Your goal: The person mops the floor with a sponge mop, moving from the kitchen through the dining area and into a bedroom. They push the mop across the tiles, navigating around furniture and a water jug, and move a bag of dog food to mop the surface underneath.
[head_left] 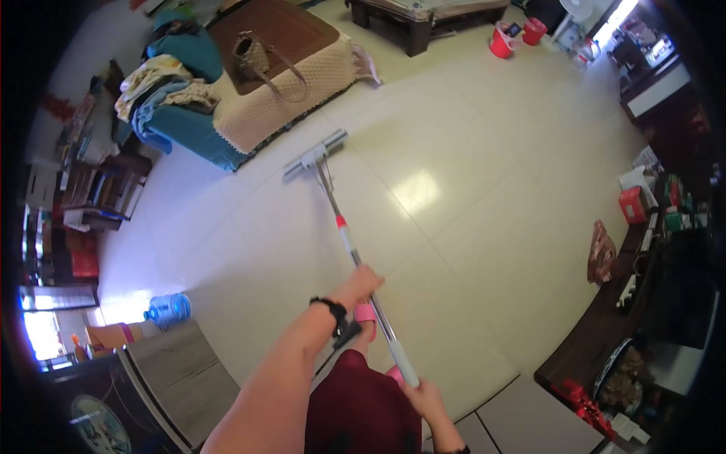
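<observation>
A long-handled mop (348, 240) slants across the tiled floor, its flat grey head (315, 155) resting on the tiles near the sofa. My left hand (365, 283) is wrapped round the metal pole about halfway down, with a black watch on that wrist. Lower down, my right hand (425, 399) grips the pole's light grey end section. The pole has a red collar (340, 222) between the head and my left hand. A pink slipper (365, 314) shows beside the pole, below my left hand.
A sofa (253, 121) with clothes and a handbag (249, 57) stands at upper left. Red buckets (501, 41) stand at upper right. A blue water bottle (168, 309) lies at lower left. A dark cabinet (575, 348) with a brown bag (602, 253) beside it lines the right.
</observation>
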### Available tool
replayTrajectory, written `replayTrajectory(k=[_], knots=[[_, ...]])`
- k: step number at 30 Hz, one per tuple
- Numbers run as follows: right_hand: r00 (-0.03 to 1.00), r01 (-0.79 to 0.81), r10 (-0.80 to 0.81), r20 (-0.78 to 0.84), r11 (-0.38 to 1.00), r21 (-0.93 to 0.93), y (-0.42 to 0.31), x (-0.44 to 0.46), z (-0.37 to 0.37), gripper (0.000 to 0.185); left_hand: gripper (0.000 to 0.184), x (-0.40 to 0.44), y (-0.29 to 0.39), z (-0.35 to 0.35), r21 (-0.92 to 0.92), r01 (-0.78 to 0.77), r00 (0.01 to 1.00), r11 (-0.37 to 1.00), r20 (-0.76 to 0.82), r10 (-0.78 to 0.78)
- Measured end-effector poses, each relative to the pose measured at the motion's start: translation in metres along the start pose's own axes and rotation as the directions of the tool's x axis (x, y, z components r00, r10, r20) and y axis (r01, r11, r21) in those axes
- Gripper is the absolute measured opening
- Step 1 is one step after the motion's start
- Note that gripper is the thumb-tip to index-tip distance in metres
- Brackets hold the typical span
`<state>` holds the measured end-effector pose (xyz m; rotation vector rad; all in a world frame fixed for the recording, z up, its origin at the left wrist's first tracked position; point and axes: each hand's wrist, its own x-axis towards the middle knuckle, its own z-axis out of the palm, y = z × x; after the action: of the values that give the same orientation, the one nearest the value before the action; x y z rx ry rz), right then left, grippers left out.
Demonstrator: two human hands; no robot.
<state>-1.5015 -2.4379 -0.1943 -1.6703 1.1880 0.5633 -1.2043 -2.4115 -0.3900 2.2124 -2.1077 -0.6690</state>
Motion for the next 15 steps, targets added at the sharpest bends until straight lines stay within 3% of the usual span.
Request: replayTrajectory(k=[2, 4, 7, 8, 10, 11, 12, 13, 14, 15], knots=[[0.999, 0.041, -0.042, 0.011, 0.995, 0.089, -0.031, 0.052, 0.005, 0.046, 0.007, 0.031, -0.054, -0.032, 0.028, 0.054, 0.998, 0.998, 0.008, -0.055], [0.987, 0.161, -0.148, -0.065, 0.936, 0.315, -0.039, 0.092, 0.023, 0.033, 0.006, 0.058, -0.093, -0.046, 0.068, 0.114, 0.993, 0.991, 0.03, -0.116], [0.992, -0.016, -0.074, 0.103, 0.736, 0.677, -0.077, 0.097, 0.009, 0.032, 0.01, 0.073, -0.113, -0.032, 0.031, 0.141, 0.981, 0.99, -0.14, -0.135], [0.992, -0.042, -0.051, 0.118, 0.743, 0.668, -0.063, 0.094, 0.013, 0.03, 0.011, 0.075, -0.103, -0.023, 0.085, 0.129, 0.991, 0.988, -0.048, -0.125], [0.989, -0.075, -0.027, 0.146, 0.756, 0.65, -0.01, 0.073, 0.026, 0.028, 0.013, 0.068, -0.058, 0.001, 0.204, 0.101, 0.984, 0.974, 0.126, -0.129], [0.991, -0.063, -0.015, 0.135, 0.831, 0.552, 0.02, 0.05, 0.022, 0.028, 0.018, 0.059, -0.021, 0.017, 0.273, 0.035, 0.989, 0.961, 0.126, -0.072], [0.989, -0.124, 0.059, 0.133, 0.82, 0.559, 0.044, 0.016, 0.017, 0.029, 0.014, 0.043, 0.016, 0.046, 0.175, -0.038, 0.999, 0.984, 0.022, 0.035], [0.999, -0.04, 0.04, 0.01, 0.904, 0.425, 0.095, -0.018, 0.029, 0.025, 0.015, 0.028, 0.069, 0.056, 0.117, -0.105, 0.979, 0.987, 0.184, 0.083], [0.968, -0.248, 0.205, 0.143, 0.868, 0.43, 0.137, -0.061, 0.027, 0.027, 0.017, 0.016, 0.123, 0.048, 0.045, -0.168, 0.929, 0.985, 0.34, 0.142], [0.962, -0.258, 0.262, 0.074, 0.791, 0.555, 0.134, -0.122, 0.008, 0.043, 0.014, -0.001, 0.179, 0.058, -0.034, -0.213, 0.915, 0.977, 0.344, 0.211]])
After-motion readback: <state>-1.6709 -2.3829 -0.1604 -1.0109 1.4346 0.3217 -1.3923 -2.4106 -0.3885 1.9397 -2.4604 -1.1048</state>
